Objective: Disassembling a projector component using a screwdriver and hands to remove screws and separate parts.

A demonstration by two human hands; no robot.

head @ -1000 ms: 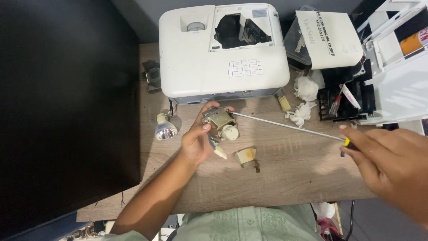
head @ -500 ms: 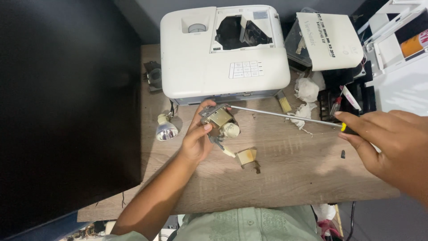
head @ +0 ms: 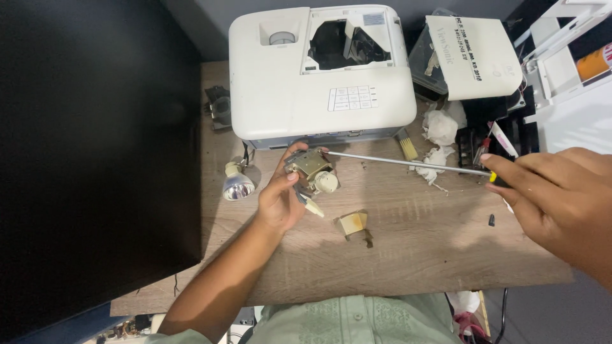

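My right hand (head: 561, 194) is nearest, its fingers (head: 510, 167) curled tight round the dark, yellow-banded handle of a long thin steel-shafted screwdriver (head: 408, 163); the handle itself is mostly hidden in my grip. The shaft runs leftwards, low over the brown wood-grain tabletop (head: 414, 255), and its tip meets the small brass-coloured metal lamp housing with a cream round part (head: 312, 169). My left hand (head: 280, 200) holds that housing just above the tabletop, thumb and fingers (head: 292, 177) closed partway about its near and left sides. A small tan folded piece (head: 352, 223) lies just beside that hand, and a shiny silver reflector bulb (head: 237, 186) lies to its left. Beyond the housing stands the white box-shaped projector with its top hatch open (head: 287, 95).
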